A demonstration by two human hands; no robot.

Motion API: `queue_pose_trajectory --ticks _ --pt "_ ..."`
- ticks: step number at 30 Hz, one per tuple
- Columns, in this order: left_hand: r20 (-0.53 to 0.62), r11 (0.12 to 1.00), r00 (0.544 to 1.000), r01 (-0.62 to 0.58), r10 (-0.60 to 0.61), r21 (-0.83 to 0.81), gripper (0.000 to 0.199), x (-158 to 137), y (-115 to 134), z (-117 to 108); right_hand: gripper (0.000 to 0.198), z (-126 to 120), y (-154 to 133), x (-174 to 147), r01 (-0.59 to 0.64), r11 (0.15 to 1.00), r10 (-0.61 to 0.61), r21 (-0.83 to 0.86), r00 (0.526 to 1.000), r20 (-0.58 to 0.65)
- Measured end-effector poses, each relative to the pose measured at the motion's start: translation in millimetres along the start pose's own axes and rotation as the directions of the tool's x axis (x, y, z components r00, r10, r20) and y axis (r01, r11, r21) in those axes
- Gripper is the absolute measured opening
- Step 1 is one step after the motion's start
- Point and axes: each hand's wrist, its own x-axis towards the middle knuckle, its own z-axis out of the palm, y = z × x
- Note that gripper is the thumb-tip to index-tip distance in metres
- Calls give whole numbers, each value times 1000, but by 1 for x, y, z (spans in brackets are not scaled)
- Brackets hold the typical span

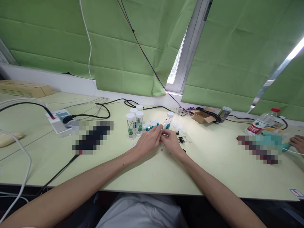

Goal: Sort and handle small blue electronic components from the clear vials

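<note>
Pinching something tiny between both hands at mid-desk.

Left hand (148, 142) and right hand (170, 141) meet fingertip to fingertip over the pale green table (213, 171), wrists resting on it, likely for steadiness. Fingers of both are drawn narrow into a pinch; the piece between them is too small to make out, so I cannot tell what it is. Just beyond the fingertips lie small blue parts (152, 127), within easy reach. Clear capped vials (135, 124) stand upright behind the left hand, some with green or blue pieces at the bottom, seemingly sorted by colour. Small black parts (181, 138) lie scattered just right of the right hand. A power strip (59, 123) sits well left, a cardboard box (202, 116) and water bottle (261, 124) farther right. Another person's hand (298, 143) rests at the far right edge.
</note>
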Motion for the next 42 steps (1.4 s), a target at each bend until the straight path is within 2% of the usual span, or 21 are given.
queue_pose_trajectory --ticks 5,10,17,24,28,34,37,42 --pt "-103 988 994 18 -34 -152 30 1 -1 -1 15 -2 3 2 -43 998 42 42 999 9" --pt "-212 945 966 73 -146 -318 30 2 2 -7 24 -6 7 5 -71 997 72 23 997 -33" --pt "-257 882 935 106 -246 -459 28 2 5 -14 25 -11 5 7 -45 998 47 32 997 -54" --pt "-208 791 918 158 -339 -592 29 4 1 -11 26 -12 3 7 -54 999 53 0 995 -83" --pt "-158 709 912 176 -378 -682 29 7 -3 -7 25 -13 4 8 -54 998 51 -24 994 -99" --pt "-81 584 918 178 -389 -792 27 10 -7 -2 22 -21 0 9 33 997 -46 -68 980 -192" --pt "-16 515 913 215 -407 -830 26 11 -9 1 18 -25 -5 8 71 990 -98 -121 968 -231" --pt "91 398 886 294 -455 -869 24 13 -11 3 12 -27 -9 7 95 972 -141 -213 967 -214"
